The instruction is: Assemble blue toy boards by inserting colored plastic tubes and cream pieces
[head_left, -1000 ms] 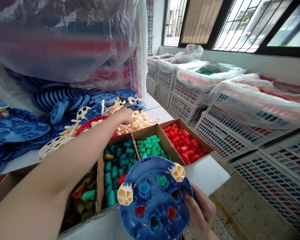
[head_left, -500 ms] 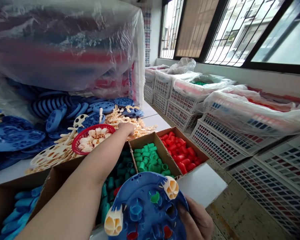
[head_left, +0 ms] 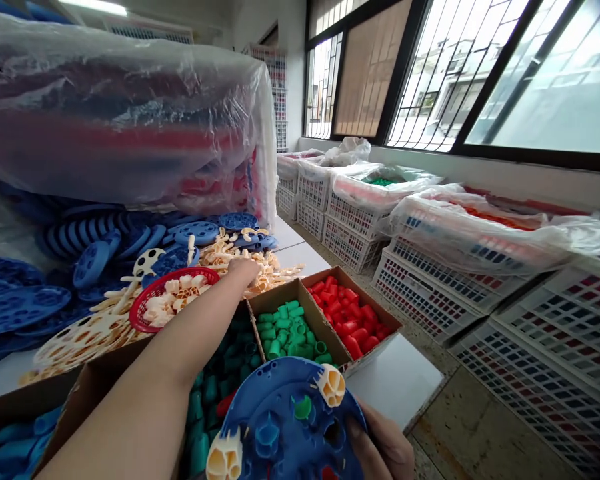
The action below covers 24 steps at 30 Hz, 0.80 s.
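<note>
My right hand (head_left: 386,445) grips the edge of a round blue plastic disc (head_left: 260,387) at the bottom of the view. Its underside faces me, and two cream cup-shaped pieces (head_left: 331,385) stick out from its rim. A green piece (head_left: 303,407) and a light-blue piece (head_left: 267,433) sit in its sockets. My left arm stretches over the boxes, and my left hand (head_left: 244,271) is at a pile of long cream plastic pieces (head_left: 275,272). The back of that hand hides its fingers. Close by is a red basket (head_left: 136,313) of cream pieces.
Cardboard compartments hold green pegs (head_left: 290,333), red pegs (head_left: 347,313), dark-green pegs (head_left: 197,427) and blue pegs (head_left: 17,447). Blue discs (head_left: 23,293) are heaped at the left beside a plastic-wrapped stack (head_left: 125,127). White crates (head_left: 430,280) line the window wall.
The camera view has tilted up and turned slightly right, so everything sits lower and further left. My left hand stays at the cream pile; my right hand still grips the disc.
</note>
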Available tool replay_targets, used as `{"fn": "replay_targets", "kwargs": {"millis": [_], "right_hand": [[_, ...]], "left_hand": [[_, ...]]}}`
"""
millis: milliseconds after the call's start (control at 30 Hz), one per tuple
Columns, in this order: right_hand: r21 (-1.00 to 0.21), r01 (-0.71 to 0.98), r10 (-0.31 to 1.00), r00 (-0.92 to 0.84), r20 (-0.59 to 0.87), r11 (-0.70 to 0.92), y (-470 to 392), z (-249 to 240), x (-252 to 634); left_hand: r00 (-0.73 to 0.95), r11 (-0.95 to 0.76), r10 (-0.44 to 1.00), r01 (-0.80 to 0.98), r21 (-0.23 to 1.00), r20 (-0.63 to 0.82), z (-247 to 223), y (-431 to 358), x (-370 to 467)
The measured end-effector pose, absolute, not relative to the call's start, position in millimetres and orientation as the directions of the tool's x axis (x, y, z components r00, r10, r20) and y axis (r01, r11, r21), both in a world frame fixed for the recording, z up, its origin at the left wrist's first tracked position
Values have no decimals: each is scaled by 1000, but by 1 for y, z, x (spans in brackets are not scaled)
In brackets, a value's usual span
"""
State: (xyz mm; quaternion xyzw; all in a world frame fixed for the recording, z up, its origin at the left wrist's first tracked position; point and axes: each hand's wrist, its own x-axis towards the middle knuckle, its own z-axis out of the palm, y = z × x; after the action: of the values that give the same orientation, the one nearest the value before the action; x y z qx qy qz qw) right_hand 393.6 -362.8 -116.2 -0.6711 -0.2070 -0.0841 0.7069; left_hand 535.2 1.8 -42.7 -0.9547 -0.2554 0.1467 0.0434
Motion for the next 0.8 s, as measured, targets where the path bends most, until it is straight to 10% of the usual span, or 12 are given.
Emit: {"fn": "replay_targets", "kwargs": {"millis": [400,800], "right_hand": [[-870,388,312,823,476,303,-358,-130,406],[-851,335,389,779,492,404,-328,-125,392]], "left_hand": [[880,-933,359,337,126,311,75,-45,419],[941,-814,285,136,564,184,63,-111,281]]}}
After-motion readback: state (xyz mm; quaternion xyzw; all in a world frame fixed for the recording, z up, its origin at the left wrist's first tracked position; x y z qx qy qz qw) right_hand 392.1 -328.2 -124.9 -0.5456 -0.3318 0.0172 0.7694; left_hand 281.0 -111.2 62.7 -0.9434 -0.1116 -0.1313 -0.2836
